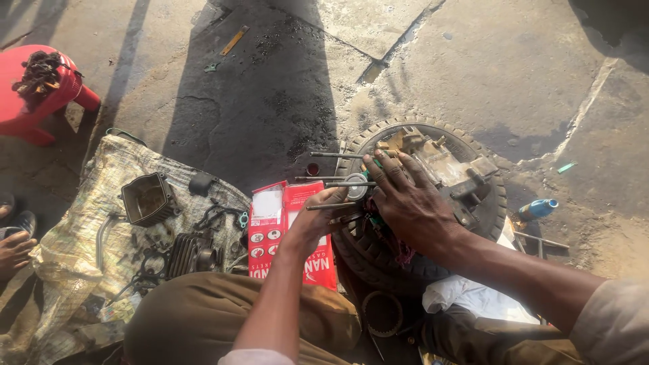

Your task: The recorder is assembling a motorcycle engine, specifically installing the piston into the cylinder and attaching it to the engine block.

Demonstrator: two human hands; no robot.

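The right hand presses spread on the heavy, rigid engine case while the left hand pinches 1 slim, greasy-looking stud, best gripped mid-shaft.

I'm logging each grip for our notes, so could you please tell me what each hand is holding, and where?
The left hand pinches a long metal stud near its right end. The right hand lies flat on the engine casing, gripping nothing visible.
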